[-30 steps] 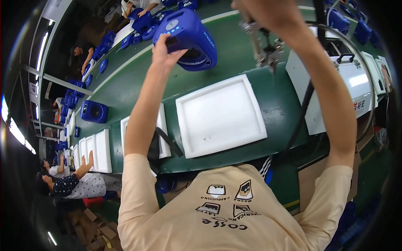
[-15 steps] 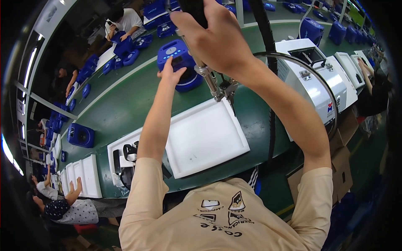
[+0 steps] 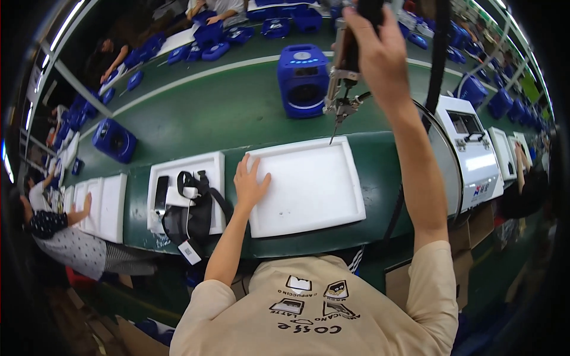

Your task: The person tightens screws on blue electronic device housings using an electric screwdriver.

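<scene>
Here, right hand [image 3: 382, 64] is clenching black-handled tool [image 3: 345, 75], tip hanging near white foam tray [image 3: 309, 190] on green table [image 3: 380, 169]; left hand [image 3: 250, 185] is resting spread-fingered on tray's left rim; blue speaker [image 3: 303, 82] is standing beyond.

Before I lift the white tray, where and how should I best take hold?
Probably grip the white tray by its raised left and right rims, one hand from each side: it lies flat on the green table. But the right hand now holds a tool.
</scene>
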`<action>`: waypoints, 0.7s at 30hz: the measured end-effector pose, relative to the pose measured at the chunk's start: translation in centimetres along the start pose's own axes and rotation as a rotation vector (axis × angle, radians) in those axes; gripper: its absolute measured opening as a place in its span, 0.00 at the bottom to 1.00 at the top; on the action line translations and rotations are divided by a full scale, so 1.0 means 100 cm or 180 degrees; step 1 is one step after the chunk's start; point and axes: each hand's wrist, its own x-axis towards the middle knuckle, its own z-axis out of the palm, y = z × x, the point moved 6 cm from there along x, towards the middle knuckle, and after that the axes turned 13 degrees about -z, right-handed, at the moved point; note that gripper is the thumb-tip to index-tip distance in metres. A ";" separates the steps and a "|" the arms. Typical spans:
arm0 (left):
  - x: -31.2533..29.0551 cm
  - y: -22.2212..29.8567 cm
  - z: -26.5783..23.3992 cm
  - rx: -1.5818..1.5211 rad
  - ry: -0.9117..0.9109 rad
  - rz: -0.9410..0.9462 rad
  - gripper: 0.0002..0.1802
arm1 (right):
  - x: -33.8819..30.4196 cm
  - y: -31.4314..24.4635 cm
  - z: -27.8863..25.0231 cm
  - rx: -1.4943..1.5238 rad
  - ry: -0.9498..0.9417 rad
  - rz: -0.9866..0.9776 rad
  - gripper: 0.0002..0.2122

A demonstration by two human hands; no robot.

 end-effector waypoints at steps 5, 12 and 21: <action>0.004 0.004 0.006 -0.0333 0.0052 -0.0034 0.36 | 0.011 0.030 0.003 0.0231 -0.0252 -0.0097 0.17; 0.002 -0.001 0.002 -0.0114 0.0136 -0.0146 0.36 | -0.039 -0.007 0.012 -0.1160 0.0374 -0.1145 0.21; 0.000 0.008 0.004 -0.0215 0.0046 -0.0090 0.36 | -0.364 0.175 -0.016 -0.1541 -0.1689 0.0834 0.06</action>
